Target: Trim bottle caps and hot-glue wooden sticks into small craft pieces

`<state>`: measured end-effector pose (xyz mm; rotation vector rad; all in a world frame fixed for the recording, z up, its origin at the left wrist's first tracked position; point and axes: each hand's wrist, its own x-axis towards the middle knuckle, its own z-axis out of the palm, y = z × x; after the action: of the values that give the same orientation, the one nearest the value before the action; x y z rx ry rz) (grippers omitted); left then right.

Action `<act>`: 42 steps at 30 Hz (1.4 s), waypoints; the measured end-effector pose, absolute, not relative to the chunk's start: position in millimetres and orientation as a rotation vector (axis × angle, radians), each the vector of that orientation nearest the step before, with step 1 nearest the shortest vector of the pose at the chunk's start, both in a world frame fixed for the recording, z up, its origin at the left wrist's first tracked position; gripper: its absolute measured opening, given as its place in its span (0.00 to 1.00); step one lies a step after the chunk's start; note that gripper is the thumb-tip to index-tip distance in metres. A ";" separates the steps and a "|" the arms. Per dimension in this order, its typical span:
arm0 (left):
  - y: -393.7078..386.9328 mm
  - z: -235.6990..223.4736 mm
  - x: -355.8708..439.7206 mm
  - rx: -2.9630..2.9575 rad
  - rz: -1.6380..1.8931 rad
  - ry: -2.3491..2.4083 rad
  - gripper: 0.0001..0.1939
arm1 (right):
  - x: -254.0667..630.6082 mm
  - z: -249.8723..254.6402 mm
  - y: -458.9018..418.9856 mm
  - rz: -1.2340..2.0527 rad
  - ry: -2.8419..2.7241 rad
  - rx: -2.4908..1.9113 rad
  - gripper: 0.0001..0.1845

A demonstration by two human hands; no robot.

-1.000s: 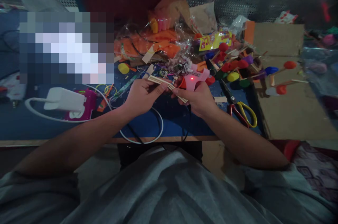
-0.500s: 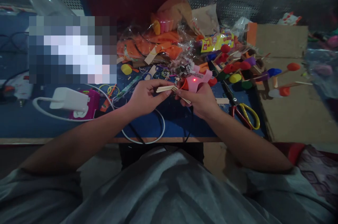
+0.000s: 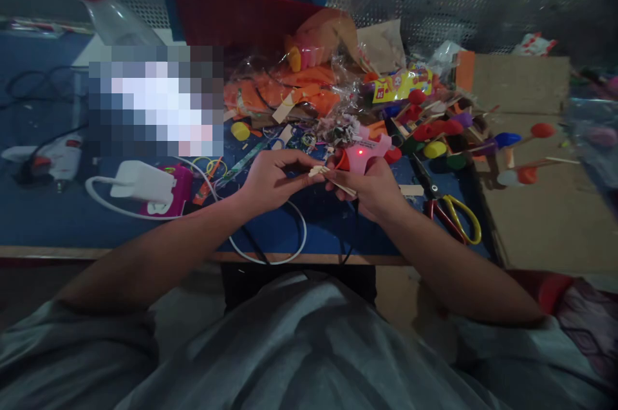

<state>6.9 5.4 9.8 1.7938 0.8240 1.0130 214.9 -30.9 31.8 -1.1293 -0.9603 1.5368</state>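
Several thin wooden sticks [image 3: 344, 188] are held between my hands over the middle of the blue table. My right hand [image 3: 381, 190] is closed round them, with its thumb lying on top. The fingertips of my left hand [image 3: 270, 179] pinch at the sticks' left ends, beside the right fingertips. Just beyond my right hand is a pink glue gun [image 3: 363, 156] with a lit red light, partly hidden by that hand. Scissors [image 3: 437, 194] with red and yellow handles lie to the right of my right wrist.
Clay-topped sticks [image 3: 444, 130] crowd the right, some on cardboard [image 3: 545, 204]. A white charger [image 3: 145, 183] sits in a pink socket block [image 3: 179, 188]; its white cable [image 3: 305, 230] loops below my hands. A white glue gun [image 3: 66, 159] lies far left.
The sticks that stuck out leftwards across my left fingers now lie turned towards my right hand. My left fingertips have come closer to my right ones. The view has shifted slightly left.
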 end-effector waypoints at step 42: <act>7.6 17.6 4.0 1.705 0.970 0.800 0.26 | 217.6 39.1 -34.1 1.606 -0.940 -1.102 0.34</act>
<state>4.0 7.6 17.6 1.7050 0.8001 0.9697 217.6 -34.1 39.1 -1.1020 -0.9396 1.6059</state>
